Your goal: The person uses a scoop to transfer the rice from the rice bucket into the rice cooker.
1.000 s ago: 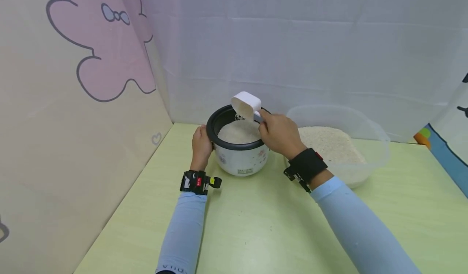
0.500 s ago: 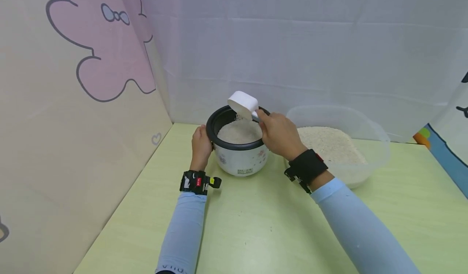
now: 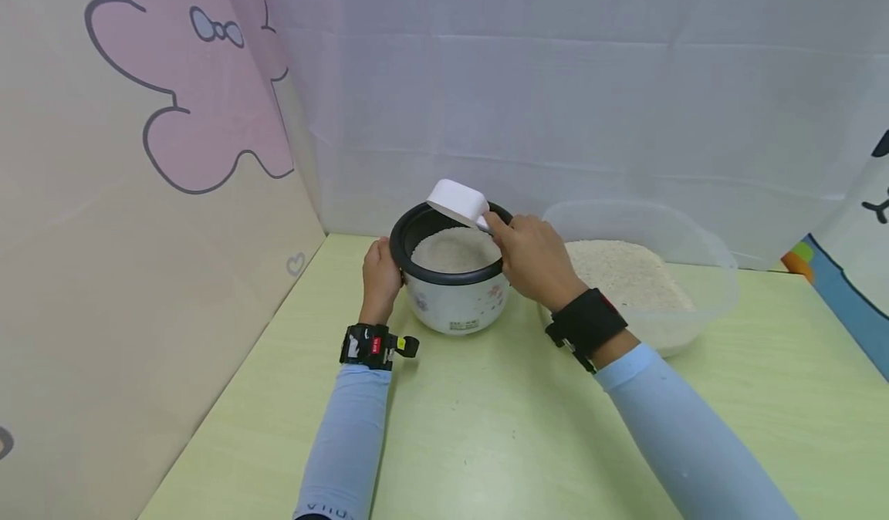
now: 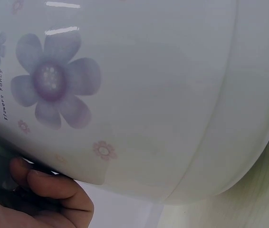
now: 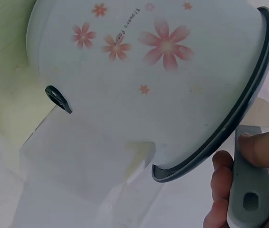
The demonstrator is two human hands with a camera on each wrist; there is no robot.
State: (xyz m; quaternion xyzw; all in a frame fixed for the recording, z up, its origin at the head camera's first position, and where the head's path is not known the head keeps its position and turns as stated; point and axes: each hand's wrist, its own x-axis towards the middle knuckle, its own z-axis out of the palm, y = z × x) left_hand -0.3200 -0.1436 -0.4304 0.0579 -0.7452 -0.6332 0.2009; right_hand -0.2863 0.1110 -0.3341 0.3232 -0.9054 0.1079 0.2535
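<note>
A white rice cooker [image 3: 454, 304] with printed flowers and a black rim stands on the table, its lid off. White rice [image 3: 454, 250] lies inside. My left hand [image 3: 380, 281] grips the cooker's left side; in the left wrist view its fingers [image 4: 53, 185] curl at a dark part there. My right hand [image 3: 538, 261] holds a white scoop [image 3: 458, 200] by its grey handle [image 5: 248, 190], thumb on top. The scoop is tipped over above the cooker's opening, and no falling grains show. Its inside is hidden from the head view.
To the right of the cooker stands a clear plastic tub [image 3: 718, 281] with a heap of rice [image 3: 625, 273] in it. White sheeting [image 3: 569, 103] hangs behind, and a printed cloth [image 3: 208, 273] closes off the left side. The table [image 3: 472, 427] is pale green.
My right hand has tipped the scoop further over and moved it slightly left above the cooker. Rice that was falling from it has stopped. The left hand has kept its place.
</note>
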